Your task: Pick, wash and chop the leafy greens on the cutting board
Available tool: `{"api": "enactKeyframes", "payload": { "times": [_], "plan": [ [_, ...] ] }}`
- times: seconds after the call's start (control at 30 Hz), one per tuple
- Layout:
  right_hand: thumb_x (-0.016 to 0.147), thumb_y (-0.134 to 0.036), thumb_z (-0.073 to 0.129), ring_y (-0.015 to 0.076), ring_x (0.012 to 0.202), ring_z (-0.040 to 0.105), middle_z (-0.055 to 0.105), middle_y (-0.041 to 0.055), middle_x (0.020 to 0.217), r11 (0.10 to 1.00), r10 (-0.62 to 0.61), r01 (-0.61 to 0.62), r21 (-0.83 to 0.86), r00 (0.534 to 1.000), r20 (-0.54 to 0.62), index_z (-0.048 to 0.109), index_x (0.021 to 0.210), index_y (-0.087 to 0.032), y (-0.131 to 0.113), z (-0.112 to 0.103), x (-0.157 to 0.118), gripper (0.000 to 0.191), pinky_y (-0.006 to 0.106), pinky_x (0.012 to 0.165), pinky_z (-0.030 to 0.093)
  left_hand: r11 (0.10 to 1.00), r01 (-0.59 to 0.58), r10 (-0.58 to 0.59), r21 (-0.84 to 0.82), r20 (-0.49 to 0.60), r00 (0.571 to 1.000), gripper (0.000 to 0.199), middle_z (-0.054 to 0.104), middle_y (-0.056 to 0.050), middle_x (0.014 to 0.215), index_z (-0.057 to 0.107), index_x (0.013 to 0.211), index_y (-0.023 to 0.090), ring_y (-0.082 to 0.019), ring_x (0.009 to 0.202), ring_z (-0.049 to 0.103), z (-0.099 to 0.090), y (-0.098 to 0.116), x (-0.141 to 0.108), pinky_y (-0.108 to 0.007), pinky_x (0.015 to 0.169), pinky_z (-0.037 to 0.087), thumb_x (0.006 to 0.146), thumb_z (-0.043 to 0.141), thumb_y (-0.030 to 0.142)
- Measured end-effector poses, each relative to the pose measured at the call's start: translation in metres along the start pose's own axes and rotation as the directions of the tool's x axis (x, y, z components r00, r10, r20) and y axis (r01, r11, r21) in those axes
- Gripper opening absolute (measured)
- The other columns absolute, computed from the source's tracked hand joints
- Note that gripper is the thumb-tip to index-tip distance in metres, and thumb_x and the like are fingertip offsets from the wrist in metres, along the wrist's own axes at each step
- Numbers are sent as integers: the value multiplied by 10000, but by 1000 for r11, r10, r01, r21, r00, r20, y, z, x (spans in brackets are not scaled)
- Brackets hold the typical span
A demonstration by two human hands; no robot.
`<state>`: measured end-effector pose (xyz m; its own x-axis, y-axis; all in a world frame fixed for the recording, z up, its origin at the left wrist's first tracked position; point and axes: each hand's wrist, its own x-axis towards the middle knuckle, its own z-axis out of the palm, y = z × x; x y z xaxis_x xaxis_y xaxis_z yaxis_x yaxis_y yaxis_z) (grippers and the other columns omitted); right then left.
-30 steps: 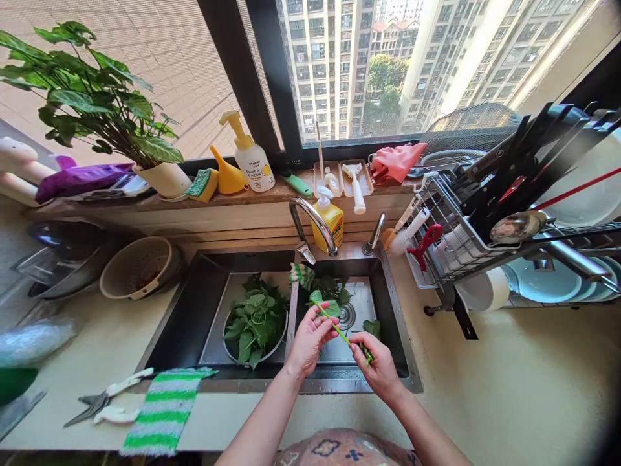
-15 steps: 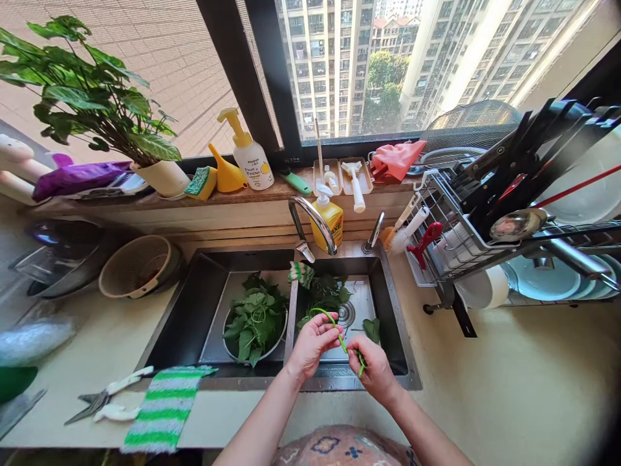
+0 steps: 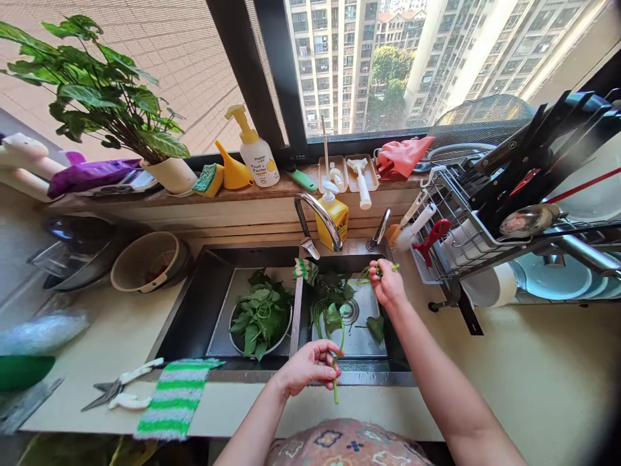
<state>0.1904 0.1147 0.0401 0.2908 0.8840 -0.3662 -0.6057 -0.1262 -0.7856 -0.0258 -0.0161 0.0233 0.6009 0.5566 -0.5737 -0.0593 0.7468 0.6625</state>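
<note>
My left hand (image 3: 313,369) pinches a green stem (image 3: 336,383) with a leaf at its upper end, over the front rim of the right sink basin. Farther back, my right hand (image 3: 385,281) is closed around thin green stem pieces (image 3: 395,266) above the basin's back right corner. Below lie leafy greens (image 3: 332,288) on the left side of that basin and a loose leaf (image 3: 375,328) to the right of the drain. A bowl heaped with green leaves (image 3: 262,314) stands in the left basin.
A chrome faucet (image 3: 317,217) arches over the sink. Shears (image 3: 119,388) and a striped cloth (image 3: 172,398) lie at the front left. A colander (image 3: 148,262) stands left of the sink, a loaded dish rack (image 3: 456,226) right. Bottles and a plant line the sill.
My right hand has moved back and right, away from my left hand. My left hand has come slightly closer to me with a stem. The view has shifted slightly.
</note>
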Motion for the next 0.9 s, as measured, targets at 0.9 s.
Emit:
{"api": "enactKeyframes", "payload": {
  "times": [0.9],
  "plan": [
    [850,-147,430,133,710,523,582,38,764,316,4,758,-571,601,799,543,864,-191,53,-63,-109,121,236,637,406,908,-301,184,-290,-369,911,331,595,3,776,528,888,160,-113,719,619,7,12,34,-223,656,512,631,736,176]
  ]
}}
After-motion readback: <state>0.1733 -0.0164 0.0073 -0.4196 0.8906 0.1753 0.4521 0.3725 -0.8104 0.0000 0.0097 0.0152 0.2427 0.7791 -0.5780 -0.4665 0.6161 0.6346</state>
